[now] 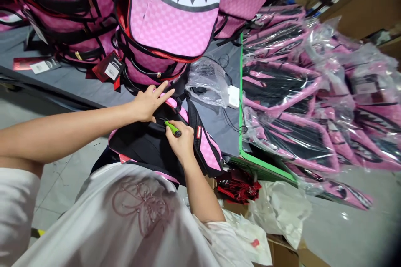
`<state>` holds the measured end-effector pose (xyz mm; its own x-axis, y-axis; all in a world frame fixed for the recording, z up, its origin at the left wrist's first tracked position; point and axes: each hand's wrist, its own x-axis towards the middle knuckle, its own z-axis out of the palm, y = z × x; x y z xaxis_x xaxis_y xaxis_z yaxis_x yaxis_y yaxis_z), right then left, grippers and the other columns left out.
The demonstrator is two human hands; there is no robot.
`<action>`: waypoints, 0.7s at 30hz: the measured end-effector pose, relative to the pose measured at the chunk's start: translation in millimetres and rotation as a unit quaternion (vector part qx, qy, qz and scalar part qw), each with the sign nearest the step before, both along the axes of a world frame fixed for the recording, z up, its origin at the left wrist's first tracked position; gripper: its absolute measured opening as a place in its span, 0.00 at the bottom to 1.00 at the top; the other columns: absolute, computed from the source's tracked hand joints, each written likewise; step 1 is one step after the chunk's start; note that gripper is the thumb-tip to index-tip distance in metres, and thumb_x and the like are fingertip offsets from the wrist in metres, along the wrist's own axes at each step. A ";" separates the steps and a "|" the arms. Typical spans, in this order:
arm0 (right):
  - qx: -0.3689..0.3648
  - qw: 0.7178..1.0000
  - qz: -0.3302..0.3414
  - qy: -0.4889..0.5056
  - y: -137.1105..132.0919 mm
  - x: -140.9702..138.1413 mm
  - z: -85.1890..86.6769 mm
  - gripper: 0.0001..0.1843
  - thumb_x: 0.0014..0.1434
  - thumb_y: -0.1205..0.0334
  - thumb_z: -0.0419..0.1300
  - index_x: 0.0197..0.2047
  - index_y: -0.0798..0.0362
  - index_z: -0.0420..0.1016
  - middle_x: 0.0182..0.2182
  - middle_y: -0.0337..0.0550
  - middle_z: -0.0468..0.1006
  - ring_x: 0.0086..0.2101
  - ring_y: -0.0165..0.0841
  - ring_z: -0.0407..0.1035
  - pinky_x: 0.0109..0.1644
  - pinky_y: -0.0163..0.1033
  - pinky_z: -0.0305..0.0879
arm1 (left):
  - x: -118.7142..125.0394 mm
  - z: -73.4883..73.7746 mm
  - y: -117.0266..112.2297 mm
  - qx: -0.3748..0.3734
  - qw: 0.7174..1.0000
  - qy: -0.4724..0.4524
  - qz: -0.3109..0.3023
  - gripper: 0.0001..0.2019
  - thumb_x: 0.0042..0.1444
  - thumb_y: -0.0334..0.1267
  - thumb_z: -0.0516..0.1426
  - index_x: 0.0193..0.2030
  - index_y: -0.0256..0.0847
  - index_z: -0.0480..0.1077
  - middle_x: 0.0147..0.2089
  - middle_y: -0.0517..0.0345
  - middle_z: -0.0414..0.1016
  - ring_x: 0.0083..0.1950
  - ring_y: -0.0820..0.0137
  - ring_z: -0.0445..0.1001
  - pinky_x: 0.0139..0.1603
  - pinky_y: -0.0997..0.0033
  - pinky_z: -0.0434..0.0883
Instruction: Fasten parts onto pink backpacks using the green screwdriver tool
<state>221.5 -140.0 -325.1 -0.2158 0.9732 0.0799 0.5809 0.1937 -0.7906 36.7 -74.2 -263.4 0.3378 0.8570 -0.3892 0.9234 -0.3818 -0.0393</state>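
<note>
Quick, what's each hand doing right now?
Left hand: open, fingers spread, at the black-and-pink bag.
Right hand: closed, holding a green-handled tool.

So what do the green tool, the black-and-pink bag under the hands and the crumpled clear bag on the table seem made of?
Green tool: probably smooth plastic, evenly bright. Black-and-pink bag: likely matte fabric where black, dull and softly draped; pink material unclear. Crumpled clear bag: thin glossy plastic film, transparent with creased highlights.
</note>
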 end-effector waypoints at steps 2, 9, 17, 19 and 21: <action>-0.003 1.000 -0.005 0.003 0.4 -2.3 -2.6 0.08 0.59 0.64 0.61 0.41 0.50 0.80 0.42 0.44 0.85 0.42 0.40 0.79 0.52 0.47 0.67 | 6.1 -4.2 -0.7 0.014 0.999 0.028 0.011 0.67 0.44 0.45 0.72 0.77 0.54 0.26 0.80 0.43 0.23 0.68 0.42 0.54 0.55 0.45 0.73; 0.000 1.000 -0.001 0.028 0.3 1.2 -7.2 0.09 0.59 0.63 0.61 0.42 0.50 0.80 0.42 0.43 0.85 0.43 0.40 0.78 0.52 0.47 0.64 | 2.5 -10.1 3.0 0.019 0.999 0.034 -0.021 0.62 0.48 0.40 0.69 0.77 0.48 0.28 0.79 0.40 0.33 0.66 0.45 0.58 0.57 0.50 0.72; -0.002 0.999 -0.009 0.038 0.0 1.9 -0.6 0.08 0.59 0.62 0.61 0.41 0.49 0.80 0.41 0.43 0.85 0.42 0.40 0.79 0.52 0.48 0.63 | -13.8 -8.6 8.6 -0.009 0.999 -0.004 -0.050 0.54 0.53 0.33 0.62 0.78 0.50 0.31 0.80 0.45 0.32 0.69 0.49 0.58 0.63 0.54 0.66; -0.001 0.999 -0.010 0.044 -0.6 2.0 0.2 0.08 0.59 0.62 0.61 0.41 0.50 0.80 0.42 0.43 0.85 0.43 0.40 0.79 0.52 0.48 0.63 | -15.0 -6.2 5.2 -0.006 1.000 -0.014 -0.027 0.55 0.53 0.33 0.63 0.77 0.52 0.29 0.80 0.44 0.27 0.70 0.49 0.58 0.62 0.55 0.68; -0.001 0.999 -0.011 0.045 -2.1 3.0 1.2 0.08 0.59 0.62 0.61 0.41 0.50 0.80 0.42 0.43 0.85 0.42 0.40 0.79 0.52 0.49 0.62 | -14.4 -3.1 0.0 0.008 0.999 -0.017 0.032 0.56 0.54 0.35 0.63 0.77 0.53 0.26 0.79 0.40 0.23 0.70 0.48 0.61 0.60 0.56 0.70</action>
